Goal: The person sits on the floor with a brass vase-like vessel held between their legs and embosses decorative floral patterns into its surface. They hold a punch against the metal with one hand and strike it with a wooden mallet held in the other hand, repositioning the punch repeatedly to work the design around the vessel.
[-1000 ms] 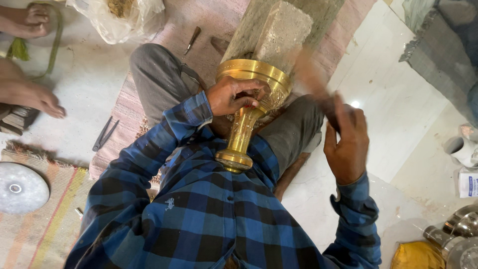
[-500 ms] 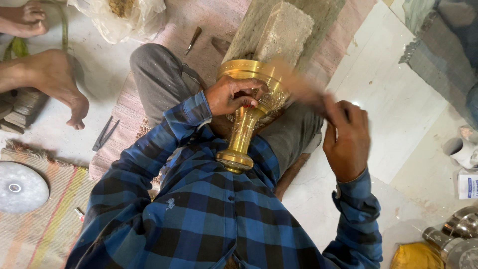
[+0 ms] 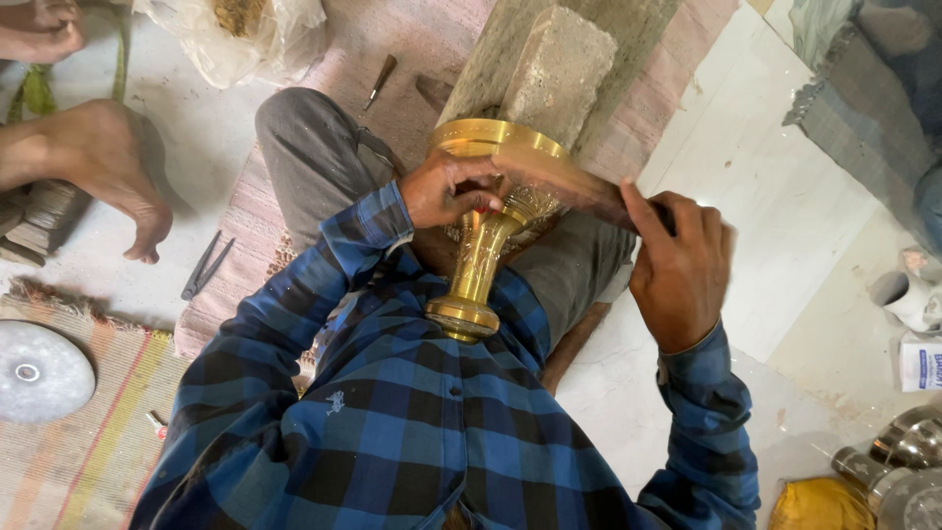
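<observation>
Gold brass goblet, shiny, w/ fine engraved pattern under the bowl. Shirt sleeve: blue & black check. Trousers: grey. Stone block, far centre: pale grey-beige. Mat under it: faded pink w/ thin stripes. Floor, right: white tile. Woven rug, near left: tan w/ red, green stripes. Metal disc on it: dull silver. Yellow cloth, near right.

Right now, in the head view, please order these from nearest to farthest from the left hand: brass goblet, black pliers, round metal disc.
1. brass goblet: touched by the left hand, on the lap.
2. black pliers: on the floor, picture-left.
3. round metal disc: far picture-left, on the mat.
</observation>
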